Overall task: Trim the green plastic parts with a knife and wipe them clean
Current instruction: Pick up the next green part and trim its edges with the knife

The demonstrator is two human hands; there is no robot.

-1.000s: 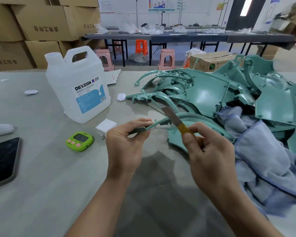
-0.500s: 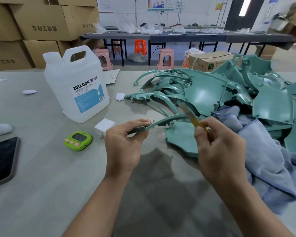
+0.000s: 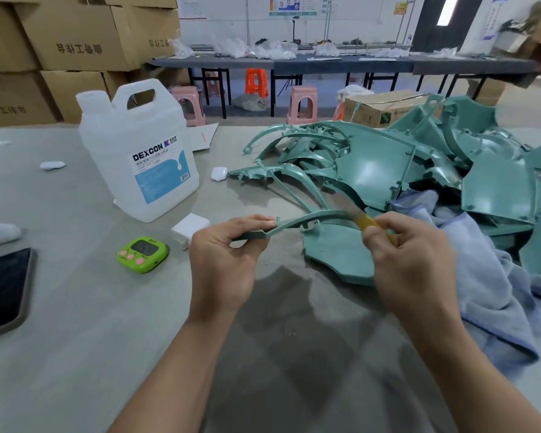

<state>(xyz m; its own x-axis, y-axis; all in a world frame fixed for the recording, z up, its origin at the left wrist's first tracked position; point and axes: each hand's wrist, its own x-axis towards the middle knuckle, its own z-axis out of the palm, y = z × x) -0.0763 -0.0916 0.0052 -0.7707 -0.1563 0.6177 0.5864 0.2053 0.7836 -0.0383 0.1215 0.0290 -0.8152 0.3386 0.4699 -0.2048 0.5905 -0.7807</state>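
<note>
**Trimming a curved green part, knife on its edge**

Left hand (image 3: 222, 254) pinches one end of the curved green part (image 3: 310, 218) between thumb and fingers. It holds the part up off the table (image 3: 75, 307), probably so the rim is free for the blade. Right hand (image 3: 416, 260) is curled around the yellow-handled knife (image 3: 367, 221). The blade is blurred and lies against the part's upper edge near its far end, likely shaving flash. I cannot tell whether the flat panel below belongs to the same part. The pile of green parts (image 3: 388, 164) sits just behind, an easy reach for the next one. The grey-blue cloth (image 3: 487, 270) lies beside the right hand and the white jug (image 3: 138, 154) stands to the left, both seemingly staged for wiping. Wiping is not yet started on this part.
</note>
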